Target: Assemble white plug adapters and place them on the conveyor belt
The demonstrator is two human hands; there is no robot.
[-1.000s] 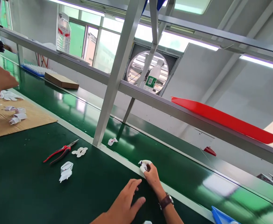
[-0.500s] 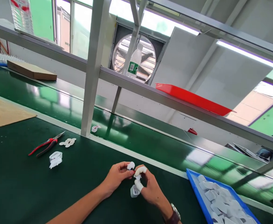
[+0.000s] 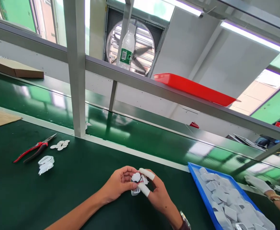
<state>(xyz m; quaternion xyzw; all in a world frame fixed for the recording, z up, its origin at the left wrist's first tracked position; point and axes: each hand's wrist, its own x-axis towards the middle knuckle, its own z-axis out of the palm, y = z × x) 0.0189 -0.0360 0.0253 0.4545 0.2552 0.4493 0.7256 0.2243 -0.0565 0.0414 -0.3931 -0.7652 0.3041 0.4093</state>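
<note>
My left hand (image 3: 120, 184) is closed, with thumb and fingers around a small white plastic part (image 3: 136, 177) with thin dark and red wires. My right hand (image 3: 158, 193) wears white covers on thumb and index finger. Its fingertips pinch the right side of the same wired white part. Just under it is a white plastic housing (image 3: 135, 192), partly hidden by the fingers; I cannot tell whether it is held or rests on the table. Both hands work close above the dark green table (image 3: 82, 191).
Left lie red-handled pliers (image 3: 38, 148), several white discs (image 3: 60, 145) and a white shell piece (image 3: 46, 165). A blue tray (image 3: 199, 195) of white parts stands right. Beyond it is a co-worker's gloved hand (image 3: 257, 184). A metal post (image 3: 77, 73) rises at the table's back edge.
My hands have come closer together, and the wired part now sits over the white housing, which stood apart below before. The view has shifted; a co-worker's hand shows more at right.
</note>
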